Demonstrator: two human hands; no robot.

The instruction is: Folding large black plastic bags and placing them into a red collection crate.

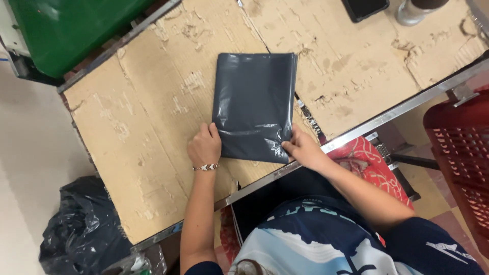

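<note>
Near the worktop (153,127) edge, the left hand (204,147) and right hand (303,148) pinch a glossy dark-grey folded bag's (253,104) near corners; bare cardboard lies left.

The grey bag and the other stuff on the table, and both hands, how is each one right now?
grey plastic bag: flat on the table, folded, shiny and creased.
left hand: resting at the bag's lower left corner, fingers curled.
right hand: pinching the bag's lower right corner.
cardboard tabletop: worn, its top layer peeling.
black garbage bag: on the floor, crumpled and bulging.
red crate: beside the table, contents unseen.
</note>
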